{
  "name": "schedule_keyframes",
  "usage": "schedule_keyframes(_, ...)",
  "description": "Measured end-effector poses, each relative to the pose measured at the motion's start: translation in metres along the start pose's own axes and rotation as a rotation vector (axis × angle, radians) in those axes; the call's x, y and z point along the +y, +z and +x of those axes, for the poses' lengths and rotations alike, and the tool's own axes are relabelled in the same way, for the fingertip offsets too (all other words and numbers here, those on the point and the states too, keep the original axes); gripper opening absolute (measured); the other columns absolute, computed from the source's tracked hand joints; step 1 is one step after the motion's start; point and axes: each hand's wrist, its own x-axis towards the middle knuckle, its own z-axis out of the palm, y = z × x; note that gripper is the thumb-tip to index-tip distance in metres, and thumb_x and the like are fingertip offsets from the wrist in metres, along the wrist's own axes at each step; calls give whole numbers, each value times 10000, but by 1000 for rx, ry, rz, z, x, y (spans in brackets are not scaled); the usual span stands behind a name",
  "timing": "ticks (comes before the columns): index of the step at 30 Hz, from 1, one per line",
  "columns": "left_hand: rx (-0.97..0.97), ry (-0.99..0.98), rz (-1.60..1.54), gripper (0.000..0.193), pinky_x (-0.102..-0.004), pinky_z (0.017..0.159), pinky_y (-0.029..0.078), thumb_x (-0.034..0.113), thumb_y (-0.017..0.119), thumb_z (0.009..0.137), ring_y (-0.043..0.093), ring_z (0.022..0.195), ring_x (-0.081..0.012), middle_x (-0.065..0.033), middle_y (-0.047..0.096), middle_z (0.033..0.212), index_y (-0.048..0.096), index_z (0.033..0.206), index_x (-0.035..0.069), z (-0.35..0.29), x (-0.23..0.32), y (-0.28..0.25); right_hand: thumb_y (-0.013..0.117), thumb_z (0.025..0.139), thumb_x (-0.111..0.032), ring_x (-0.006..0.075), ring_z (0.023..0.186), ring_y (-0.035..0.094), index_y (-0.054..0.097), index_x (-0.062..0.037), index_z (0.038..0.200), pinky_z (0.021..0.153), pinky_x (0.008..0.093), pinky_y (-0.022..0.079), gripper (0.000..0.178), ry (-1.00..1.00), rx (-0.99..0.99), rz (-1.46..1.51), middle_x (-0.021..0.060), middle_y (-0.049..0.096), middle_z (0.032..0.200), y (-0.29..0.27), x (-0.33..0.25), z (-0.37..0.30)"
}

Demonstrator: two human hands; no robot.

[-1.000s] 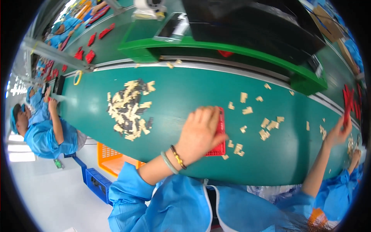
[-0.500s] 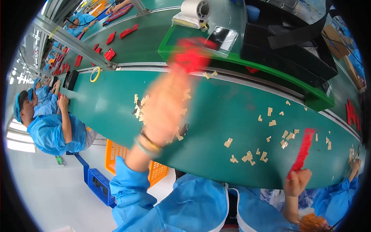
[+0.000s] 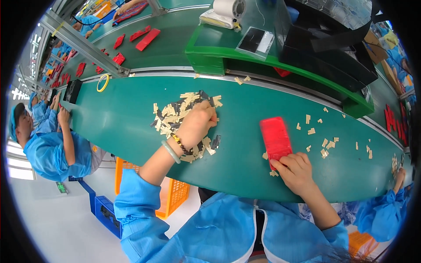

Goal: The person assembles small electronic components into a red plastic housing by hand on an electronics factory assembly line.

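Observation:
A loose pile of small tan-and-black L-shaped pieces (image 3: 173, 115) lies left of centre on the green work surface. My left hand (image 3: 197, 125) rests on the right part of this pile, fingers bent and pressed together at the tips; whatever they pinch is hidden. In my right hand (image 3: 297, 172), gripped by its near end, is a flat red rectangular panel (image 3: 275, 136). The panel is held over the surface right of the pile, its broad face showing. A few tan pieces peek out beside its near end.
Scattered tan scraps (image 3: 311, 131) lie to the right. Beyond the surface stands a green shelf (image 3: 208, 63) bearing a black box (image 3: 324, 61) and a film roll (image 3: 229, 8). Red panels (image 3: 148, 39) lie on the far belt. A yellow tape ring (image 3: 103, 83) and co-workers (image 3: 52, 140) are left.
My left hand has come back from the far belt to the pile, without the red part it held. Another red panel now lies on that belt. My right hand has brought its panel leftward.

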Motion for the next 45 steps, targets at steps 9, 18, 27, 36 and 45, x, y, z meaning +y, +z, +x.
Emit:
schedule_keyframes(9,82,-61,124,129,-405,769,473,-13,655,786,566,855,-343,-159,545,872,541,846,-18,-3,1,10,657,730,-100,221,926,593,675,-68,1029,812,360,464,300,19,-230,134,62,610,982,3,7,-1)
schedule_keyframes(18,260,-235,-1248,144,-272,712,543,-33,583,903,643,812,-163,-81,653,889,550,1039,-1,12,87,14,723,748,-65,233,957,597,641,-50,1109,783,353,495,370,431,46,528,71,589,1058,-10,-2,44)
schedule_keyframes(27,42,-275,-1144,99,-252,684,534,44,607,927,648,756,-158,-105,683,889,632,991,-27,-4,128,47,682,808,24,173,758,634,637,-46,1037,643,262,519,244,502,245,841,62,604,913,-14,16,58)
schedule_keyframes(36,251,62,-719,104,-319,836,494,-11,710,791,597,1028,-216,-124,677,1022,696,891,14,-12,145,50,696,754,25,193,625,602,657,-27,903,527,279,479,162,385,225,650,68,616,817,-17,7,41)
schedule_keyframes(45,218,179,-803,115,-390,930,464,-31,711,705,569,1110,-305,-78,704,1036,688,804,21,-7,151,63,647,812,17,137,640,607,669,-18,902,527,250,466,100,391,177,664,70,649,828,-35,4,21)
